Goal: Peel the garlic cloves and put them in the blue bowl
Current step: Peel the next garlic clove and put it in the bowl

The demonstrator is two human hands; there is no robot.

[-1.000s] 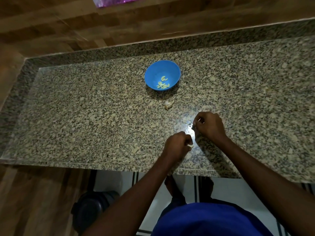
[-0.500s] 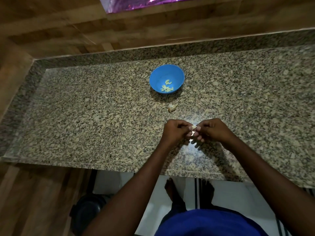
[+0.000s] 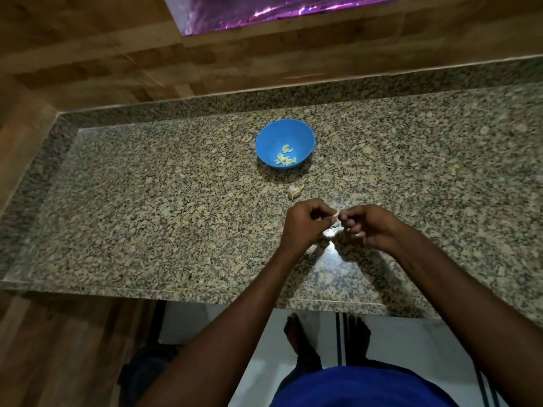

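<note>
We hold one small pale garlic clove (image 3: 335, 213) between our two hands, just above the speckled granite surface (image 3: 147, 215). Our left hand (image 3: 305, 224) has its fingers (image 3: 318, 214) curled and pinching the clove's near end; our right hand (image 3: 371, 226) pinches the other end, its remaining fingers loosely bent. We judge the peeling of this clove to be under way; how much skin is off is too small to tell. Farther back, the round blue plastic bowl (image 3: 305, 136) already holds a few peeled yellowish garlic cloves (image 3: 285, 157). Between the bowl and our hands lies a pale papery garlic piece (image 3: 295, 190), probably skin or a clove yet to be peeled. So the task looks partly done.
</note>
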